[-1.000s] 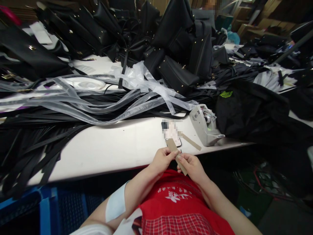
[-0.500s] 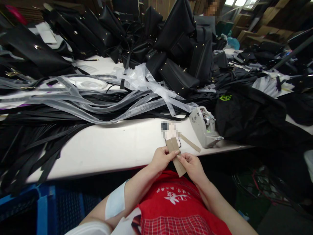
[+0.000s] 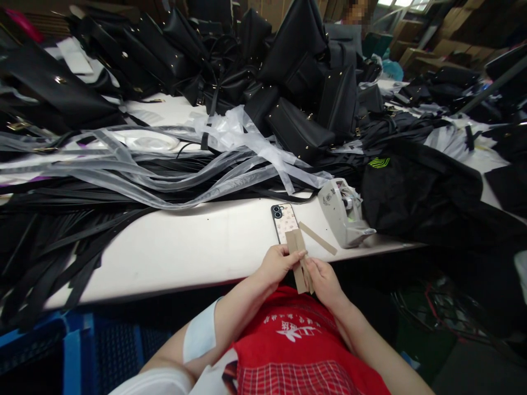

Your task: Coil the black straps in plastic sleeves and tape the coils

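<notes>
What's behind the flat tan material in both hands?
A pale, patterned, black-edged phone on the white tabletop: its camera end shows; the flat tan material hides its lower part.

White worktop [image 3: 185, 247]. Carries: black straps [image 3: 49, 219], one dense heap, left; black bags [image 3: 302, 130] with shiny studs, piled, rear; one phone [image 3: 285, 220], camera side up; one narrow tan strip [image 3: 318, 239], just beside phone; one whitish container [image 3: 332, 211], farther right.

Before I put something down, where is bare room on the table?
The widest bare patch of table lies between black straps and phone. A smaller one lies between phone, brown strip and container. Farther back, bags and plastic crowd it; near the front edge, left hand and right hand do.
</notes>
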`<state>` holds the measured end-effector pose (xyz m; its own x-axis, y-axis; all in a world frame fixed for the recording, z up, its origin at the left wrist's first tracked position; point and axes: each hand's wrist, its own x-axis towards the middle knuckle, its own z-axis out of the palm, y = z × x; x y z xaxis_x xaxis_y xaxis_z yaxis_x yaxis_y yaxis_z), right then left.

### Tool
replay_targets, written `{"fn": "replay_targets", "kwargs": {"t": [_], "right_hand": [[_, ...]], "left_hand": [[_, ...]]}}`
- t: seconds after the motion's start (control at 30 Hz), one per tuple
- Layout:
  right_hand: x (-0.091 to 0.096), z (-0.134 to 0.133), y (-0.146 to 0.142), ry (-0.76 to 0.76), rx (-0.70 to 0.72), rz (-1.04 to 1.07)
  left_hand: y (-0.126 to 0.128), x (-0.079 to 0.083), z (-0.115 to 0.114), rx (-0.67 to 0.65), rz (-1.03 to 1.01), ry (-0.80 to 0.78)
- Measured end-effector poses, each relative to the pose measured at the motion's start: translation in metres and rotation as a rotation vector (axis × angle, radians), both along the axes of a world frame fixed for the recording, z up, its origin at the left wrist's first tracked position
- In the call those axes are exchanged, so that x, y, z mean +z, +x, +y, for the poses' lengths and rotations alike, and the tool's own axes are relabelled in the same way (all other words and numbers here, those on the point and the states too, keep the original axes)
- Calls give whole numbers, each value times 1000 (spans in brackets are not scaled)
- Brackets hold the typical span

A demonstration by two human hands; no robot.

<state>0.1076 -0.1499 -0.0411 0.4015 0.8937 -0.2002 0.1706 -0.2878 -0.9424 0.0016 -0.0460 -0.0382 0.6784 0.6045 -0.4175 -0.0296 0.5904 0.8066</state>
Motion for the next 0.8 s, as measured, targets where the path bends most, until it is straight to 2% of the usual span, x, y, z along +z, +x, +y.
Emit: {"fn": "replay_targets", "kwargs": {"t": [0.07, 0.13, 0.3, 0.4, 0.53, 0.8], "right_hand": [[0, 0, 1, -20, 25, 131], [1, 1, 2, -30, 42, 157], [6, 3, 6, -9, 63, -64], [7, 3, 5, -14, 1, -66], [3, 3, 6, -12, -95, 36], [5, 6, 9, -2, -135, 125]], "left_hand": [[1, 2, 0, -31, -57, -49], [3, 3, -1, -3, -57, -78], [7, 1, -5, 101, 20, -80], [7, 2, -6, 126, 51, -78], [7, 5, -5, 142, 78, -96], [5, -2, 0, 106, 94, -10]]}}
